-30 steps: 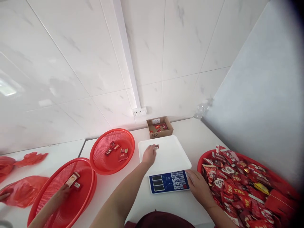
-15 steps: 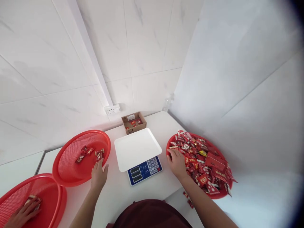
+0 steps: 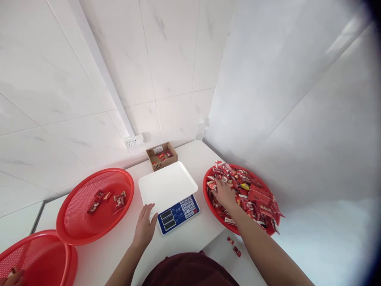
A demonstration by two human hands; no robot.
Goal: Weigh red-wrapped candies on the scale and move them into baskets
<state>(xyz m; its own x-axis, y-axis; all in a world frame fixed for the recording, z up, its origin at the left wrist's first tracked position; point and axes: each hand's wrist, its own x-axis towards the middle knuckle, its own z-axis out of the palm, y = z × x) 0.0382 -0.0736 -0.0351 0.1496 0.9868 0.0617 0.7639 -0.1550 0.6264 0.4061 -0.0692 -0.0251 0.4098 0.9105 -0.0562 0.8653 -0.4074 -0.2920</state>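
Note:
My left hand [image 3: 144, 226] is open, fingers apart, beside the front left corner of a white-topped weighing scale [image 3: 178, 214] with a blue key panel. Its tray [image 3: 168, 182] bears nothing. My right hand [image 3: 225, 194] rests on a heap of small red snack packets [image 3: 250, 204] in a round red basket [image 3: 207, 198]. Its fingers reach down among the packets and look apart, with the tips partly hidden. Left of the scale stands another red basket [image 3: 67, 222] with a few packets [image 3: 120, 201] in it.
A small cardboard box [image 3: 162, 156] holding some red packets stands behind the scale, by the wall socket [image 3: 133, 141]. A third red basket [image 3: 73, 258] is at lower left, with another person's hand [image 3: 14, 278] in it. Two packets [image 3: 236, 251] lie below the right basket.
My left hand has left the packets in the left basket and moved right to the scale. My right hand has moved from the right basket's rim onto the heap. The view has shifted slightly.

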